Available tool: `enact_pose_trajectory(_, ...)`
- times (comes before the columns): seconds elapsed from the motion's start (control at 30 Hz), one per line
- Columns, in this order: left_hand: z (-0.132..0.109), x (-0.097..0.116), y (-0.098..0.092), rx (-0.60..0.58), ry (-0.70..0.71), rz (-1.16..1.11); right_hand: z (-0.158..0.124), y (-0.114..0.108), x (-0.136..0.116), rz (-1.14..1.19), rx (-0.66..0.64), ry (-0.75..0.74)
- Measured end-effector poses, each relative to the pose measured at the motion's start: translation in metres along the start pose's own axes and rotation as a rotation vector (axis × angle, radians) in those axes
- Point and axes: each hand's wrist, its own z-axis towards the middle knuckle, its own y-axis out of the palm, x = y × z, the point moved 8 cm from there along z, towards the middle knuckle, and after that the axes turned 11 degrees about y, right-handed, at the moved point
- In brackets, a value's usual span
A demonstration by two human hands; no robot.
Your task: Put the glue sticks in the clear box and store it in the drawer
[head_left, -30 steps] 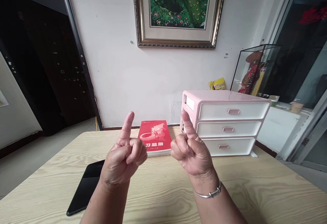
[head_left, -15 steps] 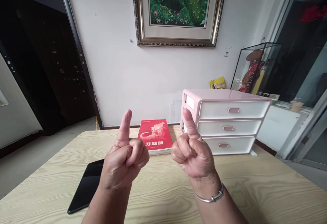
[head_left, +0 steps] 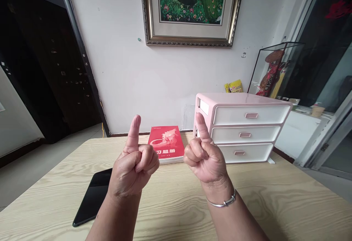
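Observation:
Both of my hands are raised above the table with palms toward me, and neither holds anything. On my left hand (head_left: 135, 164) the index finger points straight up while the other fingers and thumb are folded into the palm. It is nearest to a black tablet (head_left: 92, 198) lying flat, partly covered by my wrist and forearm. My right hand (head_left: 206, 154) makes the same shape, its upright finger overlapping the side of a pink and white drawer unit (head_left: 246, 134). A silver bracelet (head_left: 224, 203) circles my right wrist. Behind and between the hands lies a red book (head_left: 167, 140), cover up.
The light wooden table (head_left: 170, 204) spans the foreground. A framed picture (head_left: 189, 41) hangs on the wall. Yellow packets (head_left: 234, 86) show behind the drawer unit, with a glass case (head_left: 271, 68) beyond. A dark doorway (head_left: 52, 76) stands at the left.
The whole view has shifted slightly, with the scene sitting a little higher now. My right hand has moved slightly up and to the left. Both hands keep the same finger shape.

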Motion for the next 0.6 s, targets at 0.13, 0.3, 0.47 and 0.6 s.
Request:
enact_pose_trajectory(0.13, -0.001, -0.001, -0.001, 0.003, -0.015, 0.009, 0.000, -0.002, -0.001, -0.035, 0.023, 0.005)
enact_pose_trajectory(0.3, -0.002, -0.003, -0.004, 0.006, -0.038, 0.012, -0.001, -0.004, -0.002, -0.066, 0.050, 0.002)
enact_pose_trajectory(0.47, -0.001, -0.008, -0.006, 0.026, -0.051, 0.020, -0.002, -0.006, -0.002, -0.072, 0.066, 0.003)
enact_pose_trajectory(0.6, -0.001, -0.016, -0.006, 0.046, -0.075, 0.029, -0.002, -0.009, -0.001, -0.084, 0.104, 0.009)
